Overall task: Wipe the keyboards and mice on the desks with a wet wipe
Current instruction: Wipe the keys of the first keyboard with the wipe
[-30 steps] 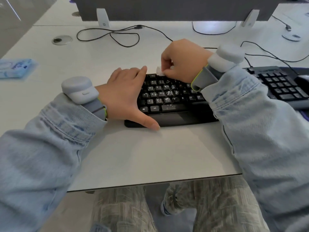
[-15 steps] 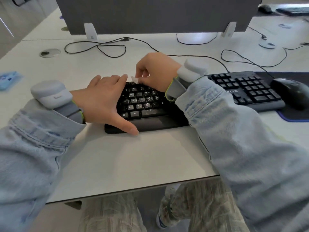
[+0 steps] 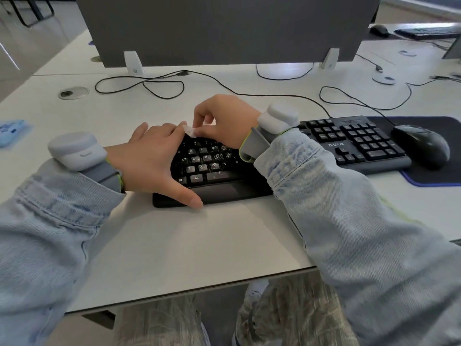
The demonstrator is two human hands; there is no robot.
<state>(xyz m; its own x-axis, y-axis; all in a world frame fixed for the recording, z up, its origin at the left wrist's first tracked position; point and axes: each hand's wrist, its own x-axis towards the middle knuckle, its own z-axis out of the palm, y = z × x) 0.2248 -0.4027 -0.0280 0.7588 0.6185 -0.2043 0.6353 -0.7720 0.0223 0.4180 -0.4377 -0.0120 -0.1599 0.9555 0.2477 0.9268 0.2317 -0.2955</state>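
R hand [image 3: 224, 121] pinches a small white wet wipe [image 3: 189, 131] w/ thumb + fingertips at the top-left key rows of the black keyboard [image 3: 212, 168]. L hand [image 3: 152, 158] lies flat, fingers straight & thumb spread, pressing the keyboard's left end. Keyboard sits on white desk [image 3: 199, 240]; black mouse [image 3: 421, 146] on mousepad [image 3: 439, 178] just beside its right end. Blue wipe pack [image 3: 11, 131] far left.
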